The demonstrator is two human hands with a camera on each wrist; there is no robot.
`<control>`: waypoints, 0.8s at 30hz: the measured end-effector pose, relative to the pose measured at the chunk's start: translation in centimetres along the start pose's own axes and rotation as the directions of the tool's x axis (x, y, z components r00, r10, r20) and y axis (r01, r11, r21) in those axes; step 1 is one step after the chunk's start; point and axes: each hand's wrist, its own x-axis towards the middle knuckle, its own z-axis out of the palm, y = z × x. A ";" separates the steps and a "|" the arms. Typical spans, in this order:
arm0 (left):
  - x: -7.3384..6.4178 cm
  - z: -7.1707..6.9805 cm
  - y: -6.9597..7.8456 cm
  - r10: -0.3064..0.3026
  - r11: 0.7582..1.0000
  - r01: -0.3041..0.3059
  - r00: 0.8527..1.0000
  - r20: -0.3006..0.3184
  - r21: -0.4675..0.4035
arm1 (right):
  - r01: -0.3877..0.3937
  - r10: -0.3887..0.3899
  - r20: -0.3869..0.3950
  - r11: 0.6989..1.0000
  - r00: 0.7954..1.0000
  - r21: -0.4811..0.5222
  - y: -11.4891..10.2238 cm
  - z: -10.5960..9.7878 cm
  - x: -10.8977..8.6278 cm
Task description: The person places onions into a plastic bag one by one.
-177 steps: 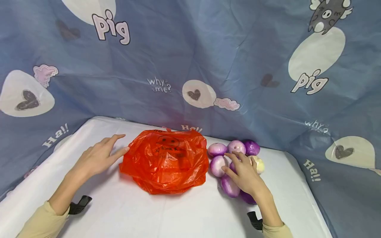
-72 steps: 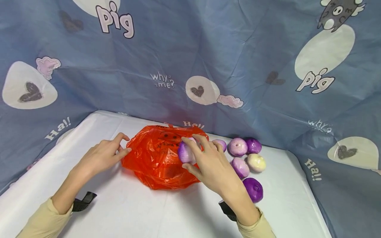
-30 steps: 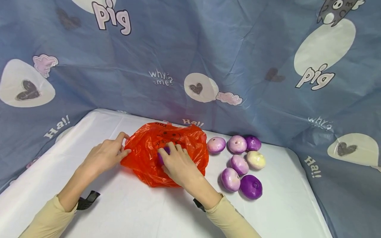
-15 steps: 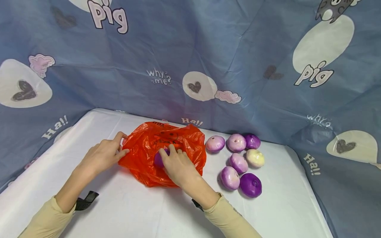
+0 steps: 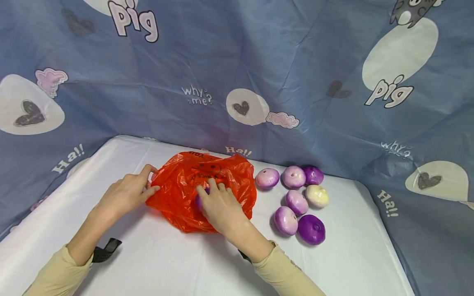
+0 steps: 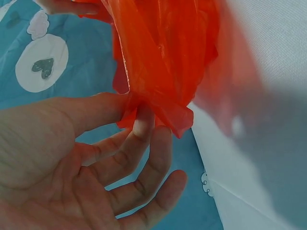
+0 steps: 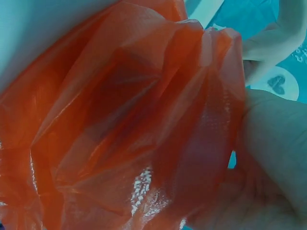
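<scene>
A crinkled red plastic bag [image 5: 237, 185] with black print lies mouth-up on the white table. My left hand [image 5: 127, 193] pinches the bag's left edge between thumb and fingers; the left wrist view shows the gathered film [image 6: 160, 103] at those fingertips. Inside the bag's mouth, my right hand [image 5: 222, 207] has its fingers curled over a purple onion [image 5: 198, 202], mostly covered by the hand. In the right wrist view, red film [image 7: 120, 120] covers most of the picture and the right hand [image 7: 273, 143] shows at its right side.
Right of the bag sit several purple and pinkish onions [image 5: 286, 220], with one pale yellowish onion [image 5: 316, 196] among them. A blue printed cloth [image 5: 207, 61] hangs behind the white table [image 5: 166, 263] and along its sides.
My right hand has taken an onion from the group and carried it left into the bag, where it now sits lower. My left hand, earlier beside the bag, now pinches its edge.
</scene>
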 end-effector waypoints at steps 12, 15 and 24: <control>0.1 -0.1 0.2 -0.006 1.000 0.006 1.000 0.011 -0.004 | 0.021 -0.025 -0.097 0.999 0.995 -0.042 -0.4 -0.9 -0.8; 0.0 -0.2 0.2 -0.004 1.000 0.004 1.000 0.012 -0.002 | 0.017 -0.020 -0.123 0.999 0.992 -0.031 -0.4 -1.0 -1.1; 0.0 -0.4 0.1 0.000 1.000 0.000 1.000 0.007 0.005 | -0.005 0.006 -0.142 1.000 0.990 0.006 0.6 -1.5 -2.4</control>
